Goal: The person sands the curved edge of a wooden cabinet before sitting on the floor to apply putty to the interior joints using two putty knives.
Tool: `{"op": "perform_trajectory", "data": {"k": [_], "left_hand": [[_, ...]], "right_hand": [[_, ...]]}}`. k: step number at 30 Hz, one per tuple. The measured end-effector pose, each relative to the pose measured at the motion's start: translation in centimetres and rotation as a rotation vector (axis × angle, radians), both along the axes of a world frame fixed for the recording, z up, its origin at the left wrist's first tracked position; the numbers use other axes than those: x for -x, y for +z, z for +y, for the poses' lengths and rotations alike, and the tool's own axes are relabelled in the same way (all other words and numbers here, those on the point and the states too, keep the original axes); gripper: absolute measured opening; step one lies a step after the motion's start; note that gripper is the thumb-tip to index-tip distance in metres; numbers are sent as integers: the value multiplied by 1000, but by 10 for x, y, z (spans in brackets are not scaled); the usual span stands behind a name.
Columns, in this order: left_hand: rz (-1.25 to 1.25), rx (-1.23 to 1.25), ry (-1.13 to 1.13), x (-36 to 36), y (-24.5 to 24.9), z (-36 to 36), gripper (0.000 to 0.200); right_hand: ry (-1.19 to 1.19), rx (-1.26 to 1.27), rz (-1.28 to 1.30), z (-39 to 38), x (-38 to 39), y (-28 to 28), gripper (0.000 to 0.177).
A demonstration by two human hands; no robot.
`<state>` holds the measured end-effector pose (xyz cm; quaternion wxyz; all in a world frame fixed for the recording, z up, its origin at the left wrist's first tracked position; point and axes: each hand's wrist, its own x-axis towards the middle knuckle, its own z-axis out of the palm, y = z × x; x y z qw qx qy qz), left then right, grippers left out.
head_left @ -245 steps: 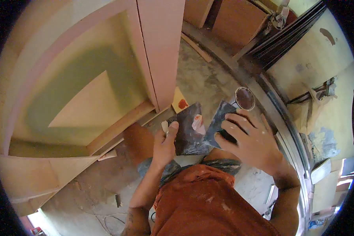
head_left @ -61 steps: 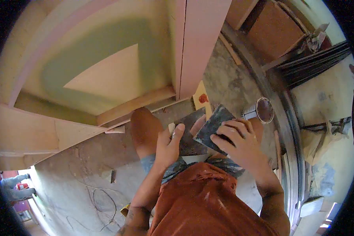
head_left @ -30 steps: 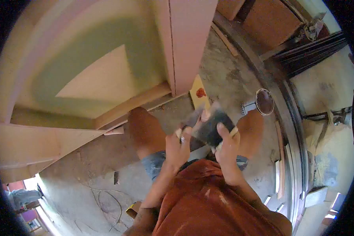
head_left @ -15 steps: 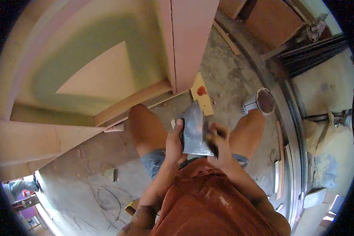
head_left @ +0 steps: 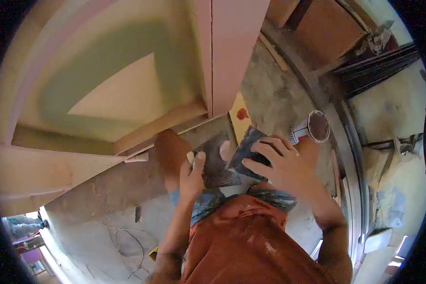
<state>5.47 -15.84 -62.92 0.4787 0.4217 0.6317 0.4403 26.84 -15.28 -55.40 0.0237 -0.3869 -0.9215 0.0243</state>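
Observation:
My left hand (head_left: 192,176) is closed round the near left edge of a dark flat plate (head_left: 213,163), with the thumb on top. A pale lump of paste (head_left: 225,150) shows on the plate's right part. My right hand (head_left: 284,161) grips a second dark flat blade (head_left: 247,154), its fingers spread over the upper face. The blade is tilted and overlaps the plate's right side in view; whether they touch I cannot tell. Both are held over the lap, between the knees.
A panelled cabinet (head_left: 123,94) stands at the upper left. Beyond the plates lies a yellow board (head_left: 240,118) with a red-brown blotch. An open paint can (head_left: 318,127) is by the right knee. Thin cable (head_left: 123,241) lies on the floor at lower left.
The plate has tilted and shifted left with my left hand. My right hand has moved up and right and turned palm down, and its dark blade now shows clearly apart from the plate.

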Motion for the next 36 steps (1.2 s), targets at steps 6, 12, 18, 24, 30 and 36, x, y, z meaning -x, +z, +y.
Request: {"op": "perform_trajectory", "data": {"k": [6, 12, 18, 24, 30, 36], "left_hand": [[67, -121, -57, 7, -7, 1, 30], [128, -171, -82, 3, 14, 3, 30], [75, 134, -169, 8, 14, 1, 39], [-674, 320, 78, -19, 24, 6, 28], [-937, 336, 138, -26, -19, 2, 29], [-542, 183, 269, -19, -16, 4, 40]], "right_hand": [[27, 47, 48, 8, 8, -10, 39], [-80, 24, 100, 2, 13, -11, 43], [-168, 28, 232, -7, 12, -23, 43], [-250, 78, 671, -30, 17, -30, 46], [-418, 220, 1344, -3, 16, -130, 44], [-1308, 295, 1549, -24, 18, -61, 37]]}}
